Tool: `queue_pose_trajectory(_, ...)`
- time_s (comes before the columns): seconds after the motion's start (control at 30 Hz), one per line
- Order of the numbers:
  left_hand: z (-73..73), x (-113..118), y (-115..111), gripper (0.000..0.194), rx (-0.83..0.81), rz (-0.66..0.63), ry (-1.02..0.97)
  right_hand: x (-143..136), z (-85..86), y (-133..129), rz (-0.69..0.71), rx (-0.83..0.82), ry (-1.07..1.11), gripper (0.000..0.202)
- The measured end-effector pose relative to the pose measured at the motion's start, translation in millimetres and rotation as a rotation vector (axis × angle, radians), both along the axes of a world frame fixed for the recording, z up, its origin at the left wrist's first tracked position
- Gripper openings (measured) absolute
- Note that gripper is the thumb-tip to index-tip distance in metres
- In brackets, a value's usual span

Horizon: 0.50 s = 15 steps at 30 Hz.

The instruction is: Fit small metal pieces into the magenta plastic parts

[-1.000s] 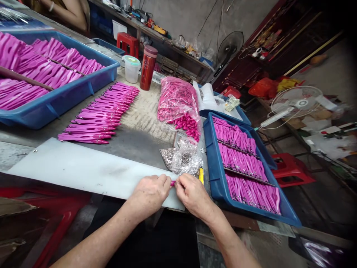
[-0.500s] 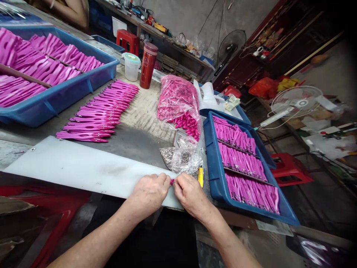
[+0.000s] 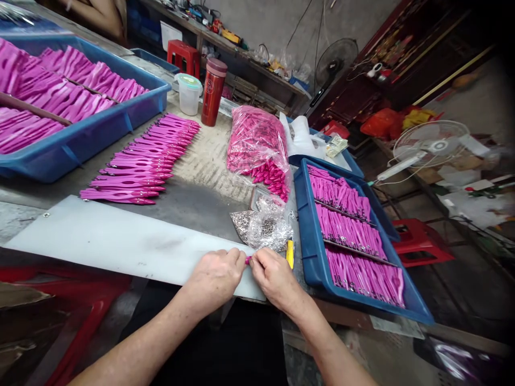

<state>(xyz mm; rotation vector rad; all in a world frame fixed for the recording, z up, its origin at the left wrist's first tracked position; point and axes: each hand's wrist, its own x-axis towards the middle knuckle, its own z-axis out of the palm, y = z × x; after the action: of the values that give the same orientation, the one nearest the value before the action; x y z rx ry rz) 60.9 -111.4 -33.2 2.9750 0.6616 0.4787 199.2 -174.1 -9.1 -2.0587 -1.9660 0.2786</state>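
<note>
Close together over the pale board, my two hands pinch a small pink plastic piece; only a bit of it shows between the fingertips. My left hand is closed round its left end. At the other end, my right hand is closed with thumb and finger together. Just beyond them lie a heap of small shiny metal parts and crumpled clear plastic. A yellow-handled tool is beside my right hand. To the left, slim pink handles with darker pointed ends lie in a row.
Blue trays of pink handles stand at left and right. A clear bag of dark pink pointed pieces sits mid-table, near a red flask and a lidded plastic tub. Another person's arm shows at upper left.
My hands stay almost in place, still pinching the pink piece. The view has shifted very slightly; nothing else has visibly moved on the table.
</note>
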Motion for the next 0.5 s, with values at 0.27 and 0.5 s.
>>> queue_pose_trajectory(0.27, 0.1, 0, 1, 0.009, -0.019, -0.003, -0.04, 7, 12.0, -4, -0.075, -0.066, 0.234, 0.019)
queue_pose_trajectory(0.5, 5.5, -2, 3, 0.016, -0.074, -0.004, -0.087, 4, 8.8, -7, -0.11, 0.024, 0.193, 0.015)
